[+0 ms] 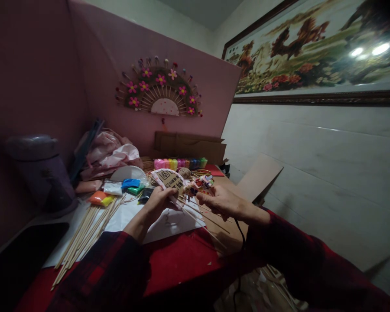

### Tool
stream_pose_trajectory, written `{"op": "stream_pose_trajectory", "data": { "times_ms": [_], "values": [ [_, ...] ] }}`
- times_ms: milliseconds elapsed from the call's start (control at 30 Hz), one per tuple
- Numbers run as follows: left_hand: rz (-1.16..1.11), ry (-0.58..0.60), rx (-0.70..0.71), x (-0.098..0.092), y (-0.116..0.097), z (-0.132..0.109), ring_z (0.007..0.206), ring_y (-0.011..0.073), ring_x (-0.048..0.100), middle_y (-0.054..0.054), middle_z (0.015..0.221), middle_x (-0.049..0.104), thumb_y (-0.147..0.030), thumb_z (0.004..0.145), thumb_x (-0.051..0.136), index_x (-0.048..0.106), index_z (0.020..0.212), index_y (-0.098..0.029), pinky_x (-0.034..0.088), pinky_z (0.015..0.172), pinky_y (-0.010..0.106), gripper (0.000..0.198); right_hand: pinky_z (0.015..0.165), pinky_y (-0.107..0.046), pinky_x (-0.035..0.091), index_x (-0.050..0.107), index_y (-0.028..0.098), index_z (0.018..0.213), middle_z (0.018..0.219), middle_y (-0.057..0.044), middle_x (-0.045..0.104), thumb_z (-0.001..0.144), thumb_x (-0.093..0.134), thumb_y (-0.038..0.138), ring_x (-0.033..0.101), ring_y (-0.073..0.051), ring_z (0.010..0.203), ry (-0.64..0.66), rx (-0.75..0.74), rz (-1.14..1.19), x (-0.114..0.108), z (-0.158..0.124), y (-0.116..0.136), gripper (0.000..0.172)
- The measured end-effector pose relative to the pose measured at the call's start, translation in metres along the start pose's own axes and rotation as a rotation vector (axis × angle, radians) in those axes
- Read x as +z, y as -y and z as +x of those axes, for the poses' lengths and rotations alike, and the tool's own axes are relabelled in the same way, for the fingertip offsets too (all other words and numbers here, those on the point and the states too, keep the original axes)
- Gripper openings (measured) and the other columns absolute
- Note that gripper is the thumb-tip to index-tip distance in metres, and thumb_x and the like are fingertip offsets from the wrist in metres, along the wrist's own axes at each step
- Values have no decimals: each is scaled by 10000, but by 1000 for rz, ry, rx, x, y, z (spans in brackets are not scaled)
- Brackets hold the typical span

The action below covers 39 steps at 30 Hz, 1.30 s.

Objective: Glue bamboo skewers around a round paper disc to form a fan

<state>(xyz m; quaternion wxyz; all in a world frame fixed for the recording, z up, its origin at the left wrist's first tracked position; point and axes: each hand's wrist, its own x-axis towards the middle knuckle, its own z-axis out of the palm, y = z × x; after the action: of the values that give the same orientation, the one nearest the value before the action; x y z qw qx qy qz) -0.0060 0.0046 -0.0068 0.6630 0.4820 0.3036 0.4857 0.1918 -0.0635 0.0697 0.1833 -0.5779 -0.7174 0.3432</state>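
My left hand [158, 200] is closed around a half-round card piece [169, 178] with wooden sticks fanning out of it. My right hand [221, 201] sits just to the right, fingers pinched on a small bunch of colourful bits [199, 186] at the ends of thin sticks [201, 219]. Both hands hover over a red table cover [178, 260] and a white sheet [123, 216]. Dark red sleeves cover both forearms.
A bundle of long wooden sticks [84, 234] lies at the left on the sheet. Coloured clay packets [101, 198] and a row of bright packs [178, 164] lie behind. A finished flower fan [160, 89] hangs on the pink wall. A grey jug [39, 171] stands far left; cardboard [258, 177] juts out at the right.
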Motion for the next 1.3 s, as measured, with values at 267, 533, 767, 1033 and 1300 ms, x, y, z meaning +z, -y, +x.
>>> {"op": "stream_pose_trajectory", "data": {
  "times_ms": [267, 533, 767, 1033, 1300],
  "values": [
    [9, 13, -3, -2, 1, 0, 500, 163, 590, 31, 645, 603, -226, 665, 638, 557, 875, -96, 518, 444, 308, 260, 288, -165, 382, 472, 175, 717, 557, 24, 448, 759, 483, 702, 434, -65, 410, -10, 15, -37, 2, 1, 3, 529],
    [12, 3, 0, -1, 1, 0, 488, 157, 579, 29, 631, 594, -217, 662, 637, 567, 857, -91, 511, 433, 301, 243, 282, -177, 381, 428, 178, 673, 562, 26, 444, 759, 523, 662, 432, -61, 394, 0, 5, -36, 2, 3, 5, 501],
    [17, 20, -4, -1, 0, -1, 482, 158, 583, 21, 616, 583, -217, 666, 633, 563, 842, -98, 511, 432, 298, 224, 296, -179, 382, 460, 173, 694, 587, 12, 469, 756, 509, 682, 455, -69, 412, -7, 1, -64, 1, 3, 5, 515],
    [24, 17, 2, -1, 2, 1, 492, 153, 575, 26, 635, 584, -220, 663, 635, 572, 838, -91, 517, 435, 301, 227, 301, -178, 355, 470, 172, 731, 553, 22, 452, 753, 498, 696, 418, -63, 396, -26, 55, -77, 0, 3, 8, 525],
    [21, 21, -7, -1, 2, 1, 495, 154, 582, 40, 646, 605, -232, 660, 642, 573, 850, -97, 521, 444, 304, 243, 300, -158, 366, 420, 185, 697, 514, 57, 375, 743, 509, 699, 357, -45, 388, -26, 43, -10, 0, 5, 5, 523]
  ]
}}
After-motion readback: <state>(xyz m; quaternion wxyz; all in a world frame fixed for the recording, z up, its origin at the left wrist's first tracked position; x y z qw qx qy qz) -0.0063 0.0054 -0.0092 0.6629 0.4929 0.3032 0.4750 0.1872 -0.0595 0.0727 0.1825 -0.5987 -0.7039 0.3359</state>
